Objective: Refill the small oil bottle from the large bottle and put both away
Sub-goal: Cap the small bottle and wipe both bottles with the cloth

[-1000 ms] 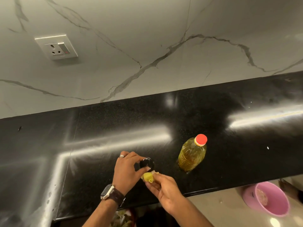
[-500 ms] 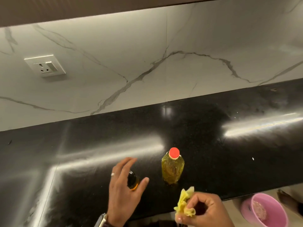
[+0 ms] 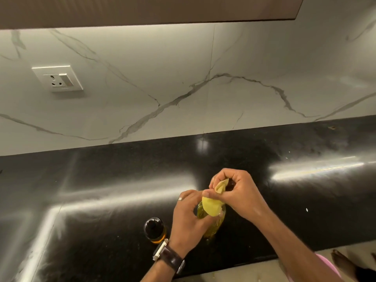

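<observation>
The large oil bottle (image 3: 213,224), clear plastic with yellow oil, stands on the black counter (image 3: 101,200) near its front edge. My left hand (image 3: 189,218) grips its body from the left. My right hand (image 3: 238,192) holds a crumpled yellow cloth (image 3: 213,206) over the bottle's top, so the red cap is hidden. The small oil bottle (image 3: 154,230), dark-capped with amber oil at its base, stands alone just left of my left wrist.
A marble backsplash with a white wall socket (image 3: 58,78) rises behind the counter. A cabinet underside runs along the top. A pink bowl's edge (image 3: 329,267) shows on the floor at the bottom right, beyond the counter's front edge.
My left hand left the small bottle and took hold of the large bottle. My right hand carried the yellow cloth up onto the large bottle's top.
</observation>
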The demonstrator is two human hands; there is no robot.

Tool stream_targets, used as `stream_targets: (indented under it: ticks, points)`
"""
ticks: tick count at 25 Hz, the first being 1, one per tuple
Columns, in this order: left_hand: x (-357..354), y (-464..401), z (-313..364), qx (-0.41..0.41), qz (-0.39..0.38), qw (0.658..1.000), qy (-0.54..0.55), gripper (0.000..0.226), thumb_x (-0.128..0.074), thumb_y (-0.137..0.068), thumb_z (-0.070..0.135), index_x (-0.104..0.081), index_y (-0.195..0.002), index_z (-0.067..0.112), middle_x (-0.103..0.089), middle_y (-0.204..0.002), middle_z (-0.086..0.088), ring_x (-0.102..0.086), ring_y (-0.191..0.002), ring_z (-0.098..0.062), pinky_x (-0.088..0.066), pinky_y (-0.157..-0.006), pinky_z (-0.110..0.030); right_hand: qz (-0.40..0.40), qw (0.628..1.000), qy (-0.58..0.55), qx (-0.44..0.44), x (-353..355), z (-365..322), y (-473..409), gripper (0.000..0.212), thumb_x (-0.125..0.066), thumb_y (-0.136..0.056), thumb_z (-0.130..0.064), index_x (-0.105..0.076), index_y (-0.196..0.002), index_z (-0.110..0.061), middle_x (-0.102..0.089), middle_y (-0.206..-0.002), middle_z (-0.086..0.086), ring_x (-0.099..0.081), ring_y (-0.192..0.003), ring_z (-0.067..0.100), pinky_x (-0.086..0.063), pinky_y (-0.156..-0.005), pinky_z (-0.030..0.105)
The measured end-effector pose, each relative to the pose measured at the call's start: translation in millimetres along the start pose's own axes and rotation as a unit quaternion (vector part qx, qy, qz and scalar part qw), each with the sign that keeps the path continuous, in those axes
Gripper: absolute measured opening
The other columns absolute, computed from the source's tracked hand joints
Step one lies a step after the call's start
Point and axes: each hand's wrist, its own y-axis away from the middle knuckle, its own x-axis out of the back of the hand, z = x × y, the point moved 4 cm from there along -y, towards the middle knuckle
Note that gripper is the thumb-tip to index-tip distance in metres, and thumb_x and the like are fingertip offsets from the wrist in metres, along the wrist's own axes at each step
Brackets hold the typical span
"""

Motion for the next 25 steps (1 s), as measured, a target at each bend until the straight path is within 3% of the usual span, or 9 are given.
stream_targets:
  ticks: [3,6,9,12,15,19,21,23,25]
  points:
    - [-0.3,-0.4,-5.2,0.009,0.003,1.000,-0.009,0.036,-0.080,-0.080,0.055,-0.074,-0.112,0.040,-0.070,-0.109,0.023,-0.058,-0.114,-0.013,-0.052,-0.092,-0.044,0.036,0.999,0.026,-0.004,-1.2,15.3,-9.3,0.020,-0.087,-0.078,-0.039,-0.078,-0.089,-0.025,-0.077,-0.093,-0.007,-0.074,-0.092,0.013,-0.065,-0.083,0.043]
    - [-0.6,-1.1,-3.0,0.000,-0.003,1.000,-0.020,0.035,-0.077,-0.083,0.055,-0.074,-0.114,0.040,-0.070,-0.109,0.025,-0.059,-0.112,-0.013,-0.051,-0.092,-0.044,0.034,0.988,0.131,0.079,4.7,16.9,-7.3,0.012,-0.078,-0.090,-0.033,-0.080,-0.102,-0.030,-0.071,-0.111,-0.022,-0.068,-0.110,0.002,-0.060,-0.089,0.027]
    - [-1.3,-0.3,-1.8,0.000,0.002,1.000,-0.017,0.035,-0.077,-0.083,0.055,-0.073,-0.115,0.040,-0.070,-0.108,0.026,-0.059,-0.108,-0.011,-0.052,-0.088,-0.044,-0.041,0.968,0.231,0.087,4.4,14.6,5.3,0.045,-0.052,-0.099,-0.060,-0.077,-0.121,-0.030,-0.065,-0.130,-0.023,-0.059,-0.124,-0.002,-0.056,-0.101,0.026]
    - [-0.9,-1.0,2.0,-0.015,0.007,1.000,-0.009,0.030,-0.076,-0.085,0.049,-0.073,-0.113,0.038,-0.070,-0.105,0.027,-0.060,-0.104,-0.011,-0.054,-0.084,-0.044,-0.069,0.866,0.454,0.199,-5.8,4.6,19.4,0.055,-0.044,-0.101,-0.064,-0.078,-0.121,-0.025,-0.068,-0.131,-0.005,-0.062,-0.123,0.014,-0.063,-0.092,0.035]
    - [-2.2,-2.6,3.1,-0.019,0.006,1.000,-0.008,0.027,-0.078,-0.080,0.042,-0.069,-0.105,0.039,-0.068,-0.098,0.027,-0.060,-0.098,-0.009,-0.053,-0.080,-0.043,-0.105,0.776,0.573,0.241,-21.7,-5.2,16.0,0.034,-0.081,-0.083,-0.045,-0.080,-0.108,-0.022,-0.071,-0.126,0.005,-0.066,-0.117,0.028,-0.064,-0.082,0.044]
    - [-4.0,-1.9,-3.5,-0.001,0.004,1.000,-0.007,0.032,-0.077,-0.076,0.045,-0.069,-0.106,0.037,-0.069,-0.100,0.022,-0.062,-0.101,-0.012,-0.056,-0.081,-0.043,-0.190,0.730,0.619,0.221,-39.5,-13.5,12.7,0.040,-0.095,-0.067,-0.033,-0.081,-0.098,-0.013,-0.069,-0.109,0.008,-0.068,-0.098,0.026,-0.060,-0.078,0.042]
    - [-7.4,-2.0,-5.6,0.009,-0.002,1.000,-0.005,0.030,-0.076,-0.077,0.049,-0.071,-0.105,0.038,-0.068,-0.104,0.026,-0.062,-0.105,-0.010,-0.057,-0.084,-0.040,-0.206,0.718,0.639,0.183,-49.5,-26.7,10.5,0.035,-0.089,-0.080,-0.026,-0.077,-0.107,-0.008,-0.068,-0.106,0.011,-0.064,-0.093,0.026,-0.057,-0.080,0.042]
    - [-10.8,-1.2,-5.7,0.013,0.000,1.000,-0.021,0.024,-0.075,-0.078,0.053,-0.067,-0.101,0.052,-0.063,-0.108,0.037,-0.061,-0.107,-0.003,-0.056,-0.086,-0.030,-0.211,0.708,0.660,0.136,-60.0,-34.2,8.4,0.033,-0.070,-0.099,-0.020,-0.065,-0.127,-0.004,-0.064,-0.119,0.015,-0.060,-0.108,0.030,-0.051,-0.093,0.044]
    - [-12.6,2.1,-5.7,0.022,0.009,0.999,-0.029,0.028,-0.074,-0.077,0.058,-0.058,-0.099,0.066,-0.057,-0.112,0.042,-0.060,-0.106,0.001,-0.054,-0.084,-0.024,-0.233,0.690,0.679,0.090,-70.3,-40.1,4.5,0.034,-0.062,-0.104,-0.019,-0.058,-0.134,-0.004,-0.061,-0.124,0.017,-0.059,-0.115,0.032,-0.049,-0.097,0.046]
